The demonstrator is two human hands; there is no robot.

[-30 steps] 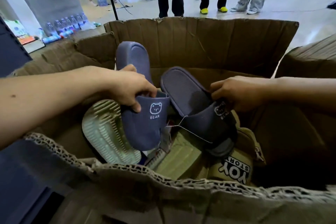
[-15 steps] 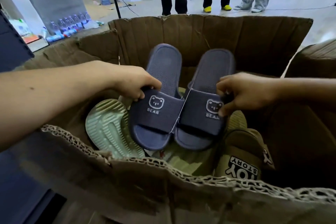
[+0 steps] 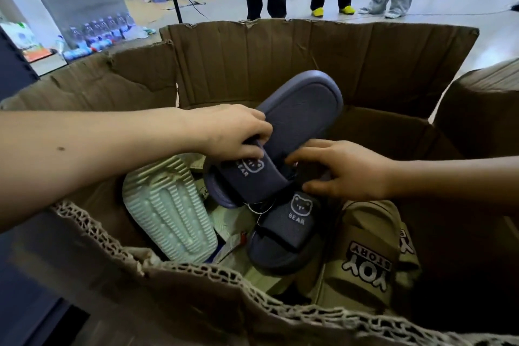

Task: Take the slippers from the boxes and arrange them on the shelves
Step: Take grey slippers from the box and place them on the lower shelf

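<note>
Two navy "BEAR" slippers hang over an open cardboard box (image 3: 323, 64), joined by a tag string. My left hand (image 3: 236, 132) grips the upper navy slipper (image 3: 297, 121) at its strap, sole end tilted up to the right. My right hand (image 3: 345, 170) holds the lower navy slipper (image 3: 286, 233) at its heel end, most of which is hidden under the upper one. Inside the box lie a pale green slipper (image 3: 168, 208), sole up, at the left and an olive "TOY STORY" slipper (image 3: 362, 255) at the right.
The box's torn front edge (image 3: 224, 278) runs across the foreground. A second cardboard box (image 3: 483, 109) stands at the right. Several people stand beyond the box. Water bottles (image 3: 98, 34) and a grey block sit at the back left. Dark shelf parts border the left.
The two navy slippers were side by side; now the left one is turned across and stacked on top of the right one. Both hands have come closer together.
</note>
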